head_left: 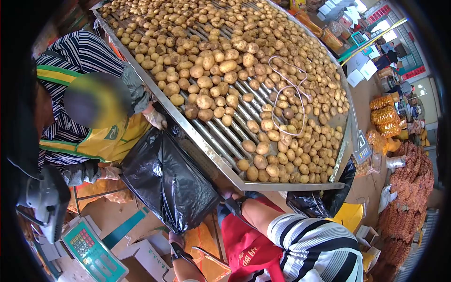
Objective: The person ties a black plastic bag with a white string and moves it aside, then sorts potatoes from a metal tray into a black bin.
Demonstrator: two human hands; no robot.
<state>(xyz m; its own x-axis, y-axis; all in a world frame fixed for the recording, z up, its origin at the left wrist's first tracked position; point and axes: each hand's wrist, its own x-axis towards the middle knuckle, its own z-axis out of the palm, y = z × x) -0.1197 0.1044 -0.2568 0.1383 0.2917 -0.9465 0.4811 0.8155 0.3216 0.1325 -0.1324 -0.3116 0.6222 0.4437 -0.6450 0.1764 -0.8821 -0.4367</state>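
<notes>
At nine o'clock a co-worker (89,108) in a striped shirt and yellow vest bends beside the sorting table, one gloved hand (157,120) at its edge. A green weighing scale (94,254) sits at seven o'clock.

Toward the centre, a black bag (169,178) hangs open below the table rim (291,186). Under it, at six o'clock, the left hand (175,239) presses up against an orange net sack (202,244). Its fingers are tucked out of sight, so I cannot tell how far it is closed or whether it grips anything.

Just right of the bag, the right hand (231,195) reaches to the table's corner at the bag's upper edge. It is mostly hidden there, and its grip cannot be told either (only the forearm and striped sleeve show plainly).

Potatoes (211,70) cover the rollers from twelve to three o'clock, with a looped pink cord (289,89) lying on them. A second black bag (324,197) hangs at four o'clock, and filled net sacks (406,188) are stacked at the far right.
</notes>
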